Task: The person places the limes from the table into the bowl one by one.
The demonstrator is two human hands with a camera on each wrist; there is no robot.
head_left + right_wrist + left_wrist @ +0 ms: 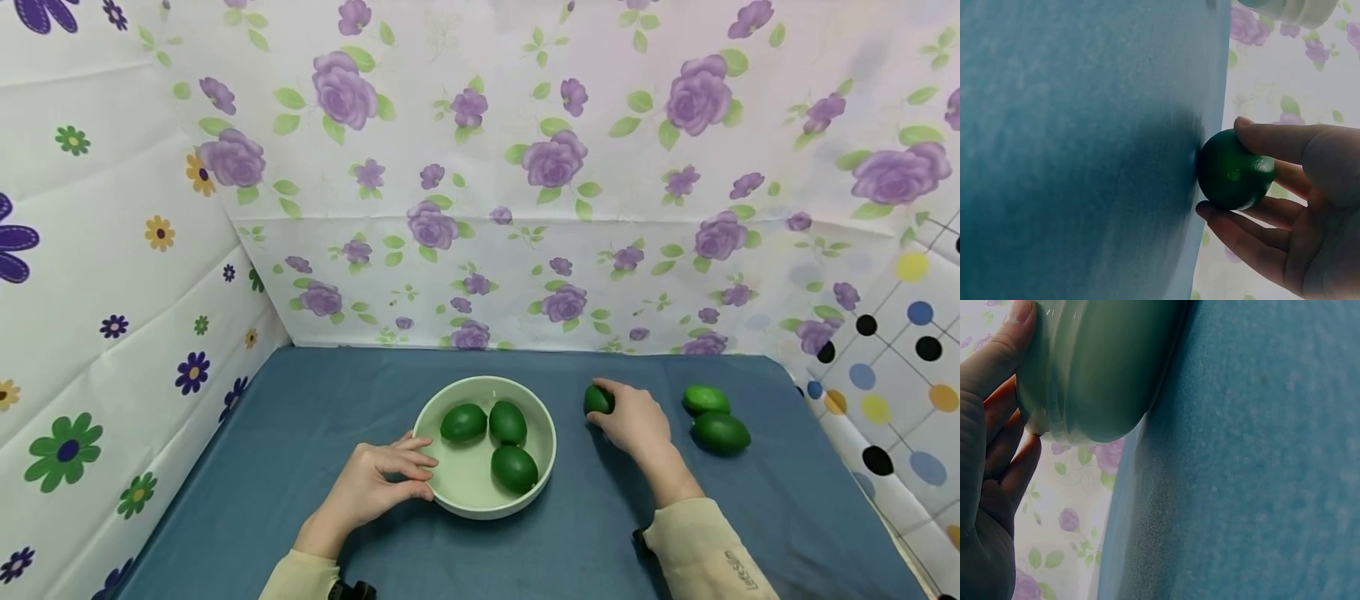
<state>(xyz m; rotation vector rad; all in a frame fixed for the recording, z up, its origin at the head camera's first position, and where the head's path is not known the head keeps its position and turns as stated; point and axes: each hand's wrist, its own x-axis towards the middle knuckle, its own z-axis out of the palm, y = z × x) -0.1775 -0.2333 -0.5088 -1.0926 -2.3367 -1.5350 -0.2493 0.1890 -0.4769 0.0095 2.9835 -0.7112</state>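
Observation:
A pale green bowl (457, 492) stands on the blue cloth with three dark green limes inside: one at the left (463, 423), one at the back (507, 422) and one at the front right (514, 469). My left hand (382, 475) holds the bowl's left rim between thumb and fingers; the left wrist view shows the bowl's outer wall (1104, 369) close up. Right of the bowl, my right hand (633, 417) grips another lime (1232, 172) between thumb and fingers, at or just above the cloth. Its far side is hidden by the fingers.
Two more limes lie to the right of my right hand, a lighter one (706, 399) behind a darker one (721, 433). The blue cloth (315, 400) covers the table. Flowered sheets (480, 167) hang behind and at the left; a dotted sheet (892, 400) hangs at the right.

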